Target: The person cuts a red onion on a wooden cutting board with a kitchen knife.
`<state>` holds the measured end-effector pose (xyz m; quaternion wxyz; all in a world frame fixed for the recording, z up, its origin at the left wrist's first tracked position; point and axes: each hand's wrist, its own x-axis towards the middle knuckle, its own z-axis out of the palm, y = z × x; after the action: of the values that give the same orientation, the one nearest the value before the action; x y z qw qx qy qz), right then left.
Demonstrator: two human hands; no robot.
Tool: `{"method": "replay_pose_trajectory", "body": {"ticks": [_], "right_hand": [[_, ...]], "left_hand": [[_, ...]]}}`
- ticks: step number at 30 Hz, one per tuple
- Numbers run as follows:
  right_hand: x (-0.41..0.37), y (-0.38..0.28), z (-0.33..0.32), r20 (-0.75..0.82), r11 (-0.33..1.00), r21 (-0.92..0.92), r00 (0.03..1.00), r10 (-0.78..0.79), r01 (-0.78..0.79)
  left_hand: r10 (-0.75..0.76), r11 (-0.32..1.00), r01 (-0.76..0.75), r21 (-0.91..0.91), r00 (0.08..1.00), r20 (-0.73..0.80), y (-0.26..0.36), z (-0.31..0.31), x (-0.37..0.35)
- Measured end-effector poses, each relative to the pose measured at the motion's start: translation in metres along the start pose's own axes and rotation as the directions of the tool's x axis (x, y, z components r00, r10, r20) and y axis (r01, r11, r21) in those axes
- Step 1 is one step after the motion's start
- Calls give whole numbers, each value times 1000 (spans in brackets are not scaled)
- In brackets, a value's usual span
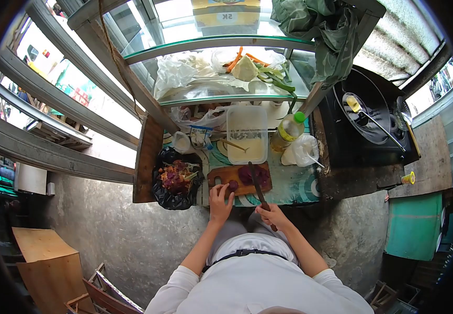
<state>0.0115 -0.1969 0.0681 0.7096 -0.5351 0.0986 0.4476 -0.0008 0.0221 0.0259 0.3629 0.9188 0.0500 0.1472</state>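
Note:
A wooden cutting board (220,174) lies at the counter's front edge. On its left part my left hand (220,203) has its fingertips against a small dark red piece (233,185), fingers partly apart. My right hand (273,215) is wrapped round the dark handle of a knife (258,189), whose blade points away over the board. Chopped dark purple pieces (246,175) lie beside and under the blade. Behind the board stands a clear plastic container (247,131) with pale contents, and a thin stick rests across its left side.
A black bag of colourful scraps (177,180) sits left of the board. A green-capped bottle (288,132) and a plastic bag (304,150) stand at the right. Farther right is a large wok (365,107) on a black stove. Glass shelves (226,98) hold vegetables above.

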Motion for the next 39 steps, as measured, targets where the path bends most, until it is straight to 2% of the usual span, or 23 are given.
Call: {"method": "replay_pose_trajectory", "body": {"ticks": [6, 7, 9, 12, 18, 21, 26, 30, 33, 39], "right_hand": [[5, 9, -2, -84, 989, -142, 995, -46, 34], [8, 15, -3, -115, 947, -298, 980, -160, 119], [13, 21, -2, -121, 770, -588, 914, -387, 248], [10, 10, 0, -191, 579, -815, 927, -321, 33], [11, 19, 3, -242, 658, -752, 908, -341, 47], [11, 19, 1, -172, 613, -783, 911, -374, 104], [-3, 1, 9, -195, 564, -825, 930, -310, 15], [3, 13, 3, -224, 608, -794, 930, -292, 0], [4, 15, 2, -186, 589, -808, 931, -315, 38], [4, 13, 6, -175, 737, -670, 946, -274, 90]], "left_hand": [[-2, 1000, 2, 7, 1000, 27, 0, -1, -1], [-7, 1000, 7, 8, 999, 36, -1, -2, -1], [-10, 1000, 10, 0, 999, 49, -3, -2, -1], [-15, 1000, 16, -18, 998, 58, -5, -1, 2], [-37, 999, 35, 22, 991, 130, -4, 0, 11], [-30, 998, 22, 52, 984, 174, -1, 0, 19], [5, 995, -26, 100, 979, 205, -15, 6, 24], [6, 991, -23, 129, 991, 134, -16, 12, 23], [9, 986, -25, 164, 995, 97, -11, 13, 18], [3, 970, -20, 241, 997, 73, -8, 13, 14]]}}
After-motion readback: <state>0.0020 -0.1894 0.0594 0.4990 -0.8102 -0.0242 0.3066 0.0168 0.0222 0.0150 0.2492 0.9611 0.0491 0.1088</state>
